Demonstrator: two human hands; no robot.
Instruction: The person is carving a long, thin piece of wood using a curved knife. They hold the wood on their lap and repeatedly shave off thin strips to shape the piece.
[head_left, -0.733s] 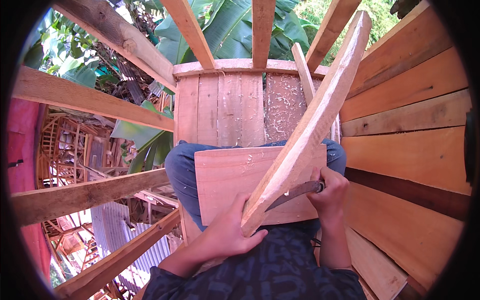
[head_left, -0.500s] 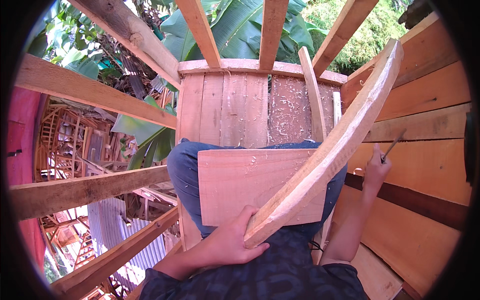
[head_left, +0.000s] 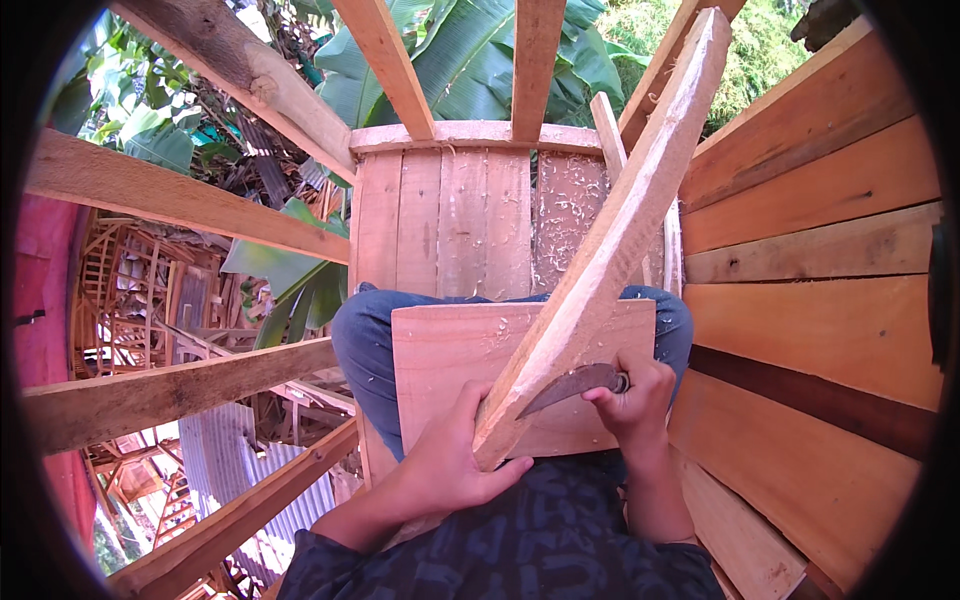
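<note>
A long, roughly hewn wooden piece (head_left: 610,235) slants up from my lap toward the far right. My left hand (head_left: 450,450) is closed around its near end. In my right hand (head_left: 640,400) I grip a knife with a curved, dark blade (head_left: 572,387); its handle is mostly hidden in my fingers. The blade lies against the right side of the wooden piece, near my left hand. Under both, a flat wooden board (head_left: 450,345) rests across my thighs, with a few shavings on it.
Wood shavings (head_left: 570,215) are scattered over the plank floor (head_left: 420,220) ahead of my knees. Plank walling (head_left: 810,320) stands close on my right. Spaced wooden bars (head_left: 180,370) run along the left and front. A narrow strip of wood (head_left: 608,130) leans at the front right.
My right hand has swung the knife in from the far right onto the wooden piece. The wooden piece's upper end has shifted left and stands more steeply; my left hand still holds it.
</note>
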